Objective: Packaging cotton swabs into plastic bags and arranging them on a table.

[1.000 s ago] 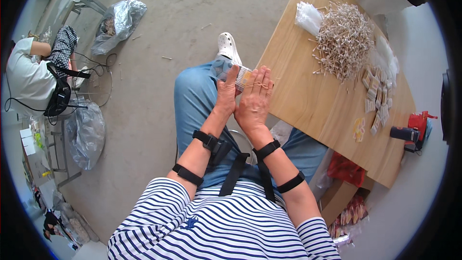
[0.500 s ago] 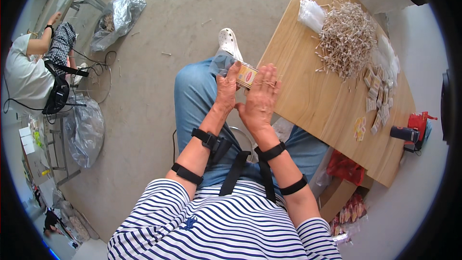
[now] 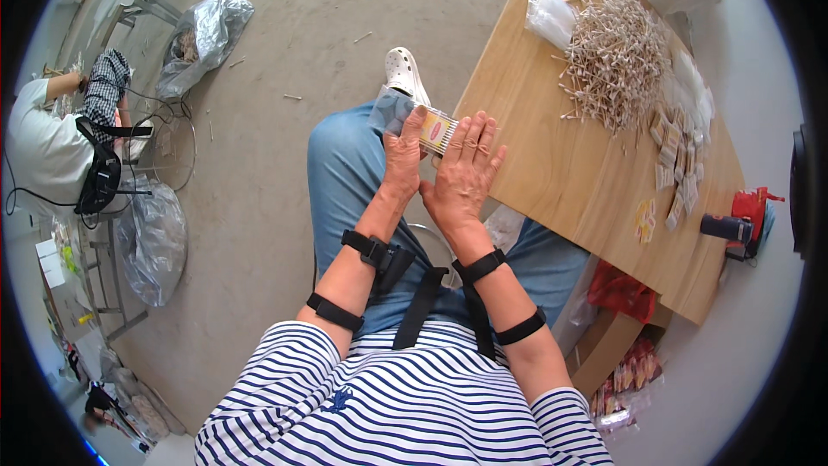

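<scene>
A small clear plastic bag of cotton swabs (image 3: 438, 131) with a yellow and red label card is gripped in my left hand (image 3: 402, 158), thumb on top. The bag's loose film flares out past that thumb, over my knee. My right hand (image 3: 463, 171) is open, its fingers stretched out and its palm side against the swab ends at the right of the bag. Its underside is hidden. Beyond it on the wooden table (image 3: 517, 147) lies a big heap of loose cotton swabs (image 3: 617, 56).
Empty clear bags (image 3: 550, 17) lie beside the heap, filled packs (image 3: 677, 160) and yellow label cards (image 3: 645, 221) nearer. A dark cylinder (image 3: 724, 227) stands at the table's right edge. Plastic sacks (image 3: 155, 242) and a seated co-worker (image 3: 60, 147) are at the left.
My right hand has shifted slightly left, closer against the swab ends, its fingers a little more spread. The co-worker's raised arm has come down.
</scene>
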Demonstrator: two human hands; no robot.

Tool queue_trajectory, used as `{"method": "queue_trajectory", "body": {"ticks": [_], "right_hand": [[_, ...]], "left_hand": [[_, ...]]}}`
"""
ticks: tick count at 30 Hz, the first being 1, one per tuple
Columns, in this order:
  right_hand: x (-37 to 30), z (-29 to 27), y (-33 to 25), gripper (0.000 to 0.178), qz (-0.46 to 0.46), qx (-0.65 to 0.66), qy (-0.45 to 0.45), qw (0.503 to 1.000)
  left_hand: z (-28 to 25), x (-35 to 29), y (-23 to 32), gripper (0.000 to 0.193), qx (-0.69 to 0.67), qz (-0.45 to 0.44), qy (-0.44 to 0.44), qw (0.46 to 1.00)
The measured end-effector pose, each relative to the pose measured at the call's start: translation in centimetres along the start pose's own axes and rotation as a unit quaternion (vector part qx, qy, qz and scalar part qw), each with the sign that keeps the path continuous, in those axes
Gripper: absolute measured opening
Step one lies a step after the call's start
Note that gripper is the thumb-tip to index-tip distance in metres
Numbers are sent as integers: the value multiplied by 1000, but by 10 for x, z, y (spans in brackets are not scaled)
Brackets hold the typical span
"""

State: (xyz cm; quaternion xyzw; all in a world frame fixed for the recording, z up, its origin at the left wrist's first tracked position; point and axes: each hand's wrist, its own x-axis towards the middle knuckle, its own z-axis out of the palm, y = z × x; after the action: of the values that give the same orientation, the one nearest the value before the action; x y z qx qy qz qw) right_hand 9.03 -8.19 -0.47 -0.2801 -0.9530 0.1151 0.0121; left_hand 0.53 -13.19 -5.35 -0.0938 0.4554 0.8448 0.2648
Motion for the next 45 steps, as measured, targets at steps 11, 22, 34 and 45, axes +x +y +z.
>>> {"method": "queue_trajectory", "body": {"ticks": [11,22,34,45], "right_hand": [[-14,-25,47,114,-22,102,41,994],[-73,-70,299,79,242,-165,111,950],[-89,-59,320,80,206,-115,101,967],[-83,-75,289,66,94,-85,185,974]], "left_hand": [[-4,-4,5,34,40,-102,20,994],[13,-89,45,17,352,33,-119,928],[156,-23,-53,77,730,350,-332,484],[100,-74,-8,99,759,313,-451,349]]}}
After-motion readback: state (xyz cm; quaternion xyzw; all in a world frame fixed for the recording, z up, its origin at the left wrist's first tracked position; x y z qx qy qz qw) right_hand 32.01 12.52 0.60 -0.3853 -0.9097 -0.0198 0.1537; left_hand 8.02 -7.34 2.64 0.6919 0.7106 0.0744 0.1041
